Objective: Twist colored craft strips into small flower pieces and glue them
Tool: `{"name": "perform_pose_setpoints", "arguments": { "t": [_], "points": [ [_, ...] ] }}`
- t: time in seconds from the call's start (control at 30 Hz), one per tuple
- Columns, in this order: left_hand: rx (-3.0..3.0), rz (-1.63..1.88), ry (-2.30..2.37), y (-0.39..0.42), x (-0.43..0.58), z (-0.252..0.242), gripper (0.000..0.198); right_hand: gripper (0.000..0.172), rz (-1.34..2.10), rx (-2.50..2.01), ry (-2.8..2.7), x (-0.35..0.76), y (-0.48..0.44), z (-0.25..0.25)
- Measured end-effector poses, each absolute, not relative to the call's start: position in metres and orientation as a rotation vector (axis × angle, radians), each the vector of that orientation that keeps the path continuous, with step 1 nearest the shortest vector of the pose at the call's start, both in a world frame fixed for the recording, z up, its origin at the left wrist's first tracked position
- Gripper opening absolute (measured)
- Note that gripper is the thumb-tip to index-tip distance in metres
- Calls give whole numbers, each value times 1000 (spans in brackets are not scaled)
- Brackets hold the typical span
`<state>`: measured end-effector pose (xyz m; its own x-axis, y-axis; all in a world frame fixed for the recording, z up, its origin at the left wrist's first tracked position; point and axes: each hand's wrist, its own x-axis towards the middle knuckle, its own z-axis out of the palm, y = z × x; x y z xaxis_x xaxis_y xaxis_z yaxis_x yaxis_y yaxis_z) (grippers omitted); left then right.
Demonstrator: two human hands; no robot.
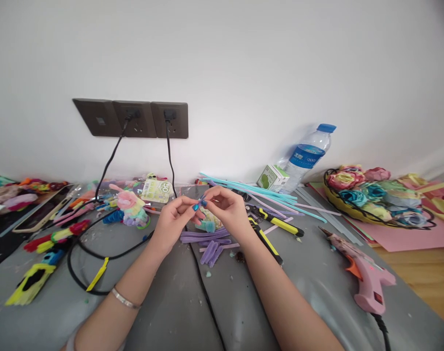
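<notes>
Near the middle of the view, my left hand (175, 218) and my right hand (227, 209) meet fingertip to fingertip above the table. Both pinch a small bluish-purple piece (202, 200), mostly covered by the fingers. Just below them lie purple pipe cleaner lengths (205, 237) and short folded purple pieces (211, 254). Light blue pipe cleaners (251, 189) stretch behind my right hand. Beside my right wrist rest pliers with yellow and black handles (280, 223). A pastel fuzzy figure (130, 207) stands left of my left hand.
A pink glue gun (370, 282) lies at the right. Behind are a water bottle (306, 158), a small green-and-white box (273, 178) and a basket of flowers (333, 200). Black cables (203, 287) cross the grey table (163, 317). Colourful fuzzy pieces (55, 239) lie left.
</notes>
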<state>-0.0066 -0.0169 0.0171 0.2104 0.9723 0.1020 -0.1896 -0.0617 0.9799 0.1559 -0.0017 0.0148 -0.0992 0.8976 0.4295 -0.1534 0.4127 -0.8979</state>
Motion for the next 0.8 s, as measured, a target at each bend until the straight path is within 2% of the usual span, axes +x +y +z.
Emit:
{"name": "perform_pose_setpoints", "arguments": {
  "t": [0.53,0.8],
  "points": [
    [1283,1083,1019,-15,-9,18,32,17,1293,-794,-1334,157,-1,11],
    [1174,969,924,-16,-14,23,33,21,1393,-770,-1380,162,-3,17]
  ]
}}
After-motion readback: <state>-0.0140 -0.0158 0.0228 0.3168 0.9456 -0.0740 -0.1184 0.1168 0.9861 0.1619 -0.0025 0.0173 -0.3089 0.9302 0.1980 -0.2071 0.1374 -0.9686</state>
